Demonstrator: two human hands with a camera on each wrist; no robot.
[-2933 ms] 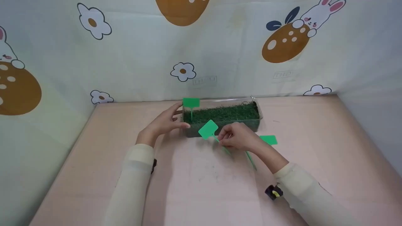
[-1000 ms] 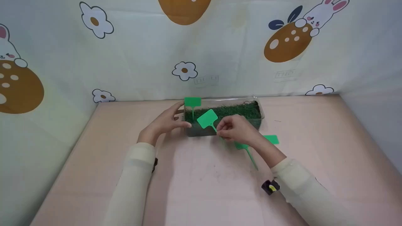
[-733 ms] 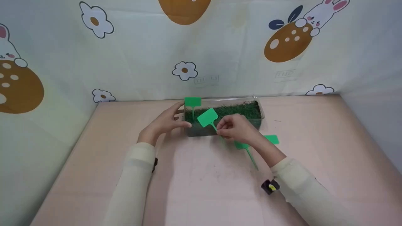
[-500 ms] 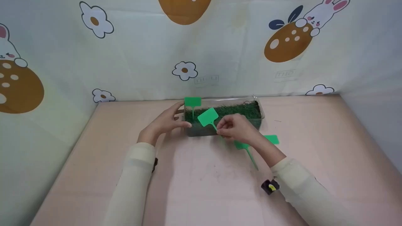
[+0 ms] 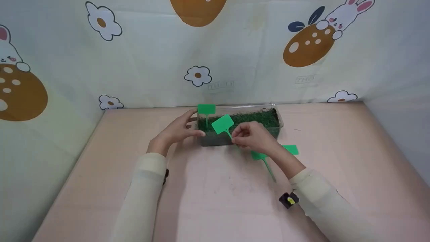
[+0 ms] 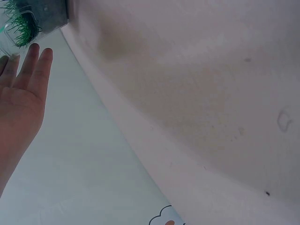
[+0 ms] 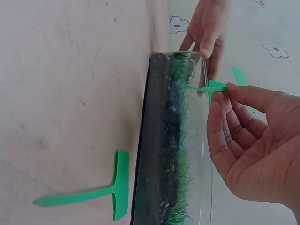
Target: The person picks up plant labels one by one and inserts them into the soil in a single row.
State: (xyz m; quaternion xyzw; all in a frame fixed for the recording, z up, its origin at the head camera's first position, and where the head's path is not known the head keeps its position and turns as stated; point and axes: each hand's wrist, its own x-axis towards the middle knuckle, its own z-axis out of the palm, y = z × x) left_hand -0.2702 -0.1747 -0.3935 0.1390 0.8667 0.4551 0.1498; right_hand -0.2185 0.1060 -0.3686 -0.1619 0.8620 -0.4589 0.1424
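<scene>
A long clear plastic box (image 5: 220, 140) holds dark soil and artificial-looking green grass (image 5: 255, 118). At its left end my left hand (image 5: 174, 130) rests with the thumb along the front corner; the left wrist view shows its other fingers (image 6: 40, 70) nearly straight against the box end. My right hand (image 5: 253, 137) pinches the stem of a green plant label (image 5: 222, 124) between thumb and fingertips, in front of the box. The plate tilts up and left, and the lower stem is mostly hidden by the fingers. A second plant label (image 5: 206, 109) stands upright in the grass near the left end.
Another green label (image 5: 268, 168) lies on the pink tabletop (image 5: 215, 201), partly under my right wrist. The plate of a further label (image 5: 291, 149) shows just right of that wrist. Behind the box hangs a pale backdrop (image 5: 248, 50) with flowers and rabbits.
My right hand has raised the pinched label upward and toward the box, so its plate overlaps the grass. This uncovers more of the label lying beneath. My left hand stays at the box end.
</scene>
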